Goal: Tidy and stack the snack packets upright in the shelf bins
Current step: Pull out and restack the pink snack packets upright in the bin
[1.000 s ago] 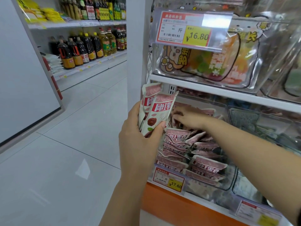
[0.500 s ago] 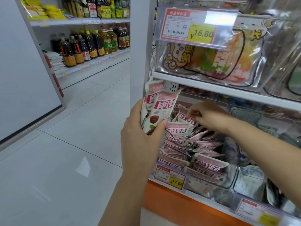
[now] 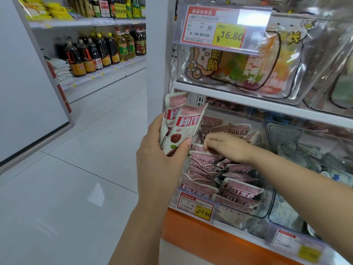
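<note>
Left hand [image 3: 158,163] grips packets [image 3: 183,129] | right hand [image 3: 227,146] pinches binned packet [image 3: 199,149] | white shelf [image 3: 248,101], tiled aisle [image 3: 76,169]

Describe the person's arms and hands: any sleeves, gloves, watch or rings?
Both are bare. The left hand and right hand wear no gloves, and no rings show. The left forearm and right forearm carry no sleeve, watch or bracelet as far as the frame reaches.
</note>
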